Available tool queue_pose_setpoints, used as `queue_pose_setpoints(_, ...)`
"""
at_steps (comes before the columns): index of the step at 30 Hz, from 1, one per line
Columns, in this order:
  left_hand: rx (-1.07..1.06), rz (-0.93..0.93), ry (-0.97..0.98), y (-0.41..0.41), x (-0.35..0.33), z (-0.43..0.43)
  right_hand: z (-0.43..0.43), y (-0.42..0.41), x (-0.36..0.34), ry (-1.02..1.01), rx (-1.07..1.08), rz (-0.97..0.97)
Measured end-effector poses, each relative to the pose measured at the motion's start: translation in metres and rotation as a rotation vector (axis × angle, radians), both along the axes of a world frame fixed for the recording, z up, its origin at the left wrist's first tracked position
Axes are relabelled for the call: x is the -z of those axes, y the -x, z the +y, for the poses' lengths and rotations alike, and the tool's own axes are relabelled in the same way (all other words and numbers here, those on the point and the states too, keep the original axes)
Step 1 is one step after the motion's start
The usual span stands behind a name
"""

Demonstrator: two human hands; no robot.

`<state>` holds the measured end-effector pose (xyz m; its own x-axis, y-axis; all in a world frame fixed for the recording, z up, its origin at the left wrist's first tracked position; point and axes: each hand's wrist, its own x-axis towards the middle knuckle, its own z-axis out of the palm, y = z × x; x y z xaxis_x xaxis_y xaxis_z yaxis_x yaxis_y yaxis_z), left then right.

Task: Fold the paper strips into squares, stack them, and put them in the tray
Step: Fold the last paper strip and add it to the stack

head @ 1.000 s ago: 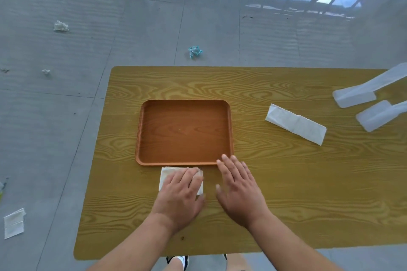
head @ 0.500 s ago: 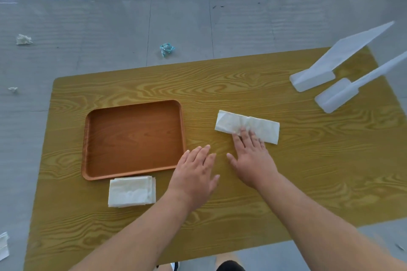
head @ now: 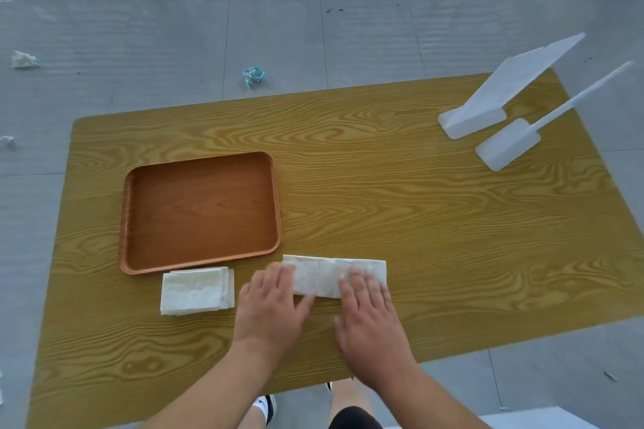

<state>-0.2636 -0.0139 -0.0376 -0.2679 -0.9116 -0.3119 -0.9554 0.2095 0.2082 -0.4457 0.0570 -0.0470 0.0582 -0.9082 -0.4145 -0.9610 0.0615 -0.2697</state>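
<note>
Both hands lie flat and open, palms down, on a white paper strip (head: 329, 275) in the lower middle of the frame, on the wood-grain table (head: 418, 219). The left hand (head: 273, 303) covers the strip's left end with fingers spread; the right hand (head: 369, 313) presses its fingertips on the right part, leaving the right end showing. Neither hand grips anything. The strip runs left to right, just below and to the right of the brown wooden tray (head: 200, 211), whose near right corner it almost meets. Left of the left hand, just beside the tray's near edge, sits a folded paper square stack (head: 197, 291), outside the tray. At the upper right of the table stand two white plastic stands (head: 488, 115), slanting up and away. Crumpled paper scraps (head: 254, 75) lie on the grey floor beyond the table.
</note>
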Motion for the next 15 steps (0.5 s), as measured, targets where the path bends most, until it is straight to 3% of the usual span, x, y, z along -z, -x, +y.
queue_pose_setpoints(3,-0.340,0.031,-0.110,0.010,-0.002,-0.014,0.000,0.017,0.002,-0.024,0.048,0.033)
queue_pose_setpoints(8,-0.392,0.080,-0.220,0.020,0.002,-0.027,-0.002,0.018,0.001,-0.030,0.074,-0.005)
queue_pose_setpoints(12,-0.559,0.284,-0.265,0.019,-0.002,-0.029,-0.007,0.007,-0.003,-0.005,0.095,-0.072)
queue_pose_setpoints(15,-0.641,0.506,-0.184,0.019,-0.017,-0.025,-0.011,0.002,-0.008,0.049,0.157,-0.142)
